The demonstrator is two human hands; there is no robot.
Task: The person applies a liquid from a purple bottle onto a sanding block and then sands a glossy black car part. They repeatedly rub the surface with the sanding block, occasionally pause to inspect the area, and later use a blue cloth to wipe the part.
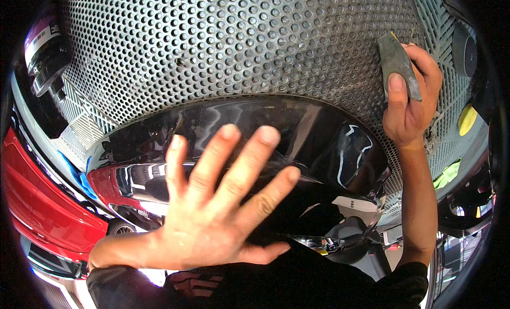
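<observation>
A glossy black curved panel (297, 117) lies in front of me, its surface mirroring a red car and lights. Over its left half my left hand (218, 208) is spread with the fingers apart, holding nothing. Whether the palm touches the panel I cannot tell. To the right, beyond the panel's edge, my right hand (414, 104) is closed on a worn grey strip of sandpaper (396, 62). The thumb presses its near face and the fingers wrap behind it. Whether a block sits inside the sandpaper is hidden.
Under the panel a dimpled grey rubber mat (228, 38) spreads away from me. A dark bottle with a coloured label (45, 59) is at the far left, near a blue cloth (79, 176). Left stands a red car (48, 202). A yellow oval pad (467, 119) and green cloth (447, 173) lie right.
</observation>
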